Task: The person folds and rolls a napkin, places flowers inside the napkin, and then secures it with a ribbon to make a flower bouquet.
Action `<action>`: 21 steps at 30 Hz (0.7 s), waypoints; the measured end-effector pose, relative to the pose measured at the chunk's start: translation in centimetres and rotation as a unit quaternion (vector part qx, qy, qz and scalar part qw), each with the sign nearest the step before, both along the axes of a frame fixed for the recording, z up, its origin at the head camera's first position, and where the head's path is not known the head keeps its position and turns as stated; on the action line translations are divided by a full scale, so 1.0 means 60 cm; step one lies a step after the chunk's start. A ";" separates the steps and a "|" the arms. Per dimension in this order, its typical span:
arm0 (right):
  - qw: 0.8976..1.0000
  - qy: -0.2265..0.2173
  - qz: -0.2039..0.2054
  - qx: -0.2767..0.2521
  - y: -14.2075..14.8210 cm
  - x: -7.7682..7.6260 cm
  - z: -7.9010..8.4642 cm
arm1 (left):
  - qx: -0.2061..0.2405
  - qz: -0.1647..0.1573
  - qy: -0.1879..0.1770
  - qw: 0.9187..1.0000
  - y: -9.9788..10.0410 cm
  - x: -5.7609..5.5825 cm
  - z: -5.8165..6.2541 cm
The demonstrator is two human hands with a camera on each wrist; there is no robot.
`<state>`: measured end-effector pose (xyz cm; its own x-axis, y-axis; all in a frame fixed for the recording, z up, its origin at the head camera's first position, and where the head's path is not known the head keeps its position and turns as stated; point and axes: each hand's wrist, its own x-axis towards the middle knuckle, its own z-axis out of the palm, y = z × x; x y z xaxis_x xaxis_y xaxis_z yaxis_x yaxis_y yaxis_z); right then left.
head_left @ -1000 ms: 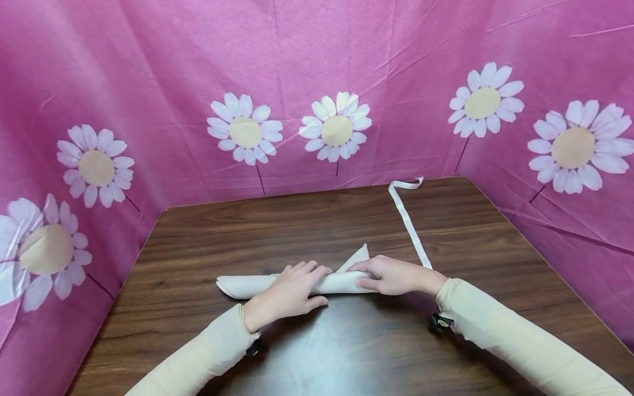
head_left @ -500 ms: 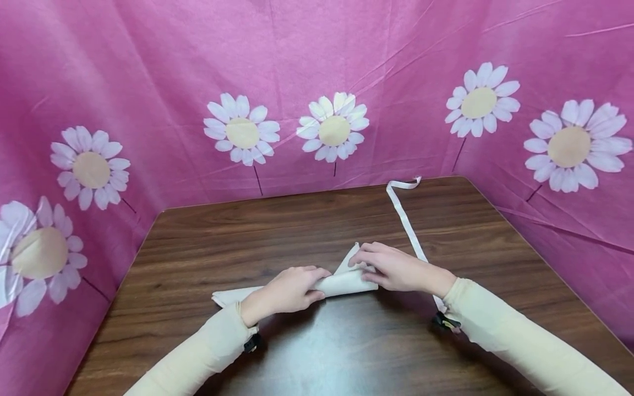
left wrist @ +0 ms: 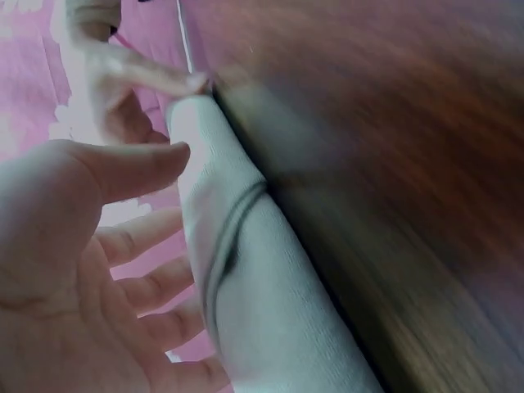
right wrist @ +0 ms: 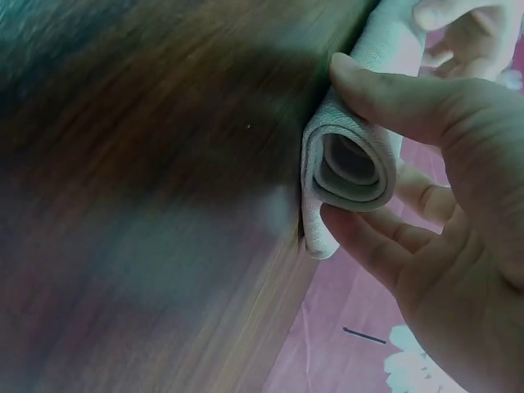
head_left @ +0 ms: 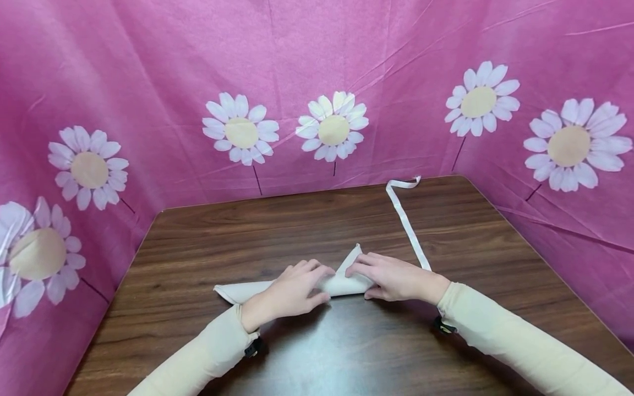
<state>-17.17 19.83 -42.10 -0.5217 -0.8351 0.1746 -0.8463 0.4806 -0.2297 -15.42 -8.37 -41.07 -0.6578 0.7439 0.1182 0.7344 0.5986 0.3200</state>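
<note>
An off-white cloth [head_left: 342, 285], rolled into a tube, lies across the table in the head view. Its flat pointed corner sticks up on the far side, between the hands. My left hand [head_left: 292, 290] spans the middle of the roll, fingertips on the far side and thumb on the near side. In the left wrist view its loosely bent fingers [left wrist: 160, 323] touch the cloth. My right hand [head_left: 396, 278] holds the right end. From the right wrist, the roll's spiral end [right wrist: 352, 160] shows between thumb and fingers. The roll's underside is hidden.
A white ribbon [head_left: 406, 220] runs over the back right of the brown wooden table [head_left: 223, 231], partly hidden by the right hand. A pink curtain [head_left: 396, 55] with daisies surrounds the table's back and sides.
The right hand lifted slightly off the roll's end, then came down again with its thumb on the near side. The left fingers have spread from the thumb. The roll has turned a little.
</note>
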 end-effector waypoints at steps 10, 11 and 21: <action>0.997 -0.080 -0.004 -0.016 -0.001 -0.005 0.007 | -0.008 0.005 0.014 1.000 0.002 0.008 -0.006; 0.995 -0.093 -0.004 -0.020 -0.001 -0.005 0.007 | -0.009 0.005 0.015 1.000 0.002 0.008 -0.007; 0.984 -0.168 0.004 -0.057 0.001 -0.002 -0.001 | -0.023 -0.006 0.030 0.999 0.002 0.004 -0.014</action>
<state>-17.28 19.88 -42.16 -0.5596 -0.8243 0.0853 -0.7169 0.4299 -0.5489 -15.20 -8.26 -41.90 -0.6423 0.7567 0.1221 0.7581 0.6037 0.2468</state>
